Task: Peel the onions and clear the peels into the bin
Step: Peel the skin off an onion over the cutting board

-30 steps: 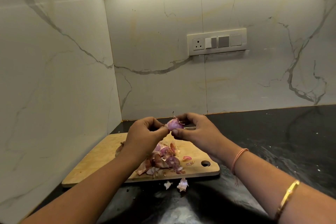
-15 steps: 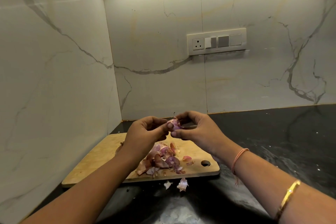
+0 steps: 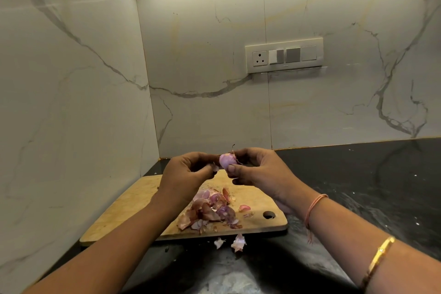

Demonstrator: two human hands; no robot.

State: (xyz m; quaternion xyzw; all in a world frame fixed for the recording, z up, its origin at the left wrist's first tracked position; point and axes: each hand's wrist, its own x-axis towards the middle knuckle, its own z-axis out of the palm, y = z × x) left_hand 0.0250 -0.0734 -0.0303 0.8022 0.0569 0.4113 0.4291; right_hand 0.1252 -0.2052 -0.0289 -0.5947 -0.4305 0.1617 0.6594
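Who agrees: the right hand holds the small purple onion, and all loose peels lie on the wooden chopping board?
Not all: the head view shows two pale peel scraps on the black countertop beside the wooden chopping board. The right hand does hold the purple onion.

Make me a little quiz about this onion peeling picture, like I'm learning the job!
1. Where does the pile of onion peels lie? A) on the wooden cutting board B) in a bowl C) in a bin
2. True or false: the small onion rests on the board.
3. Fill in: two stray peel scraps lie on the dark ____, just off the board's near edge.
Key: 1 A. 2 False: the left hand and right hand hold it above the board. 3 countertop.
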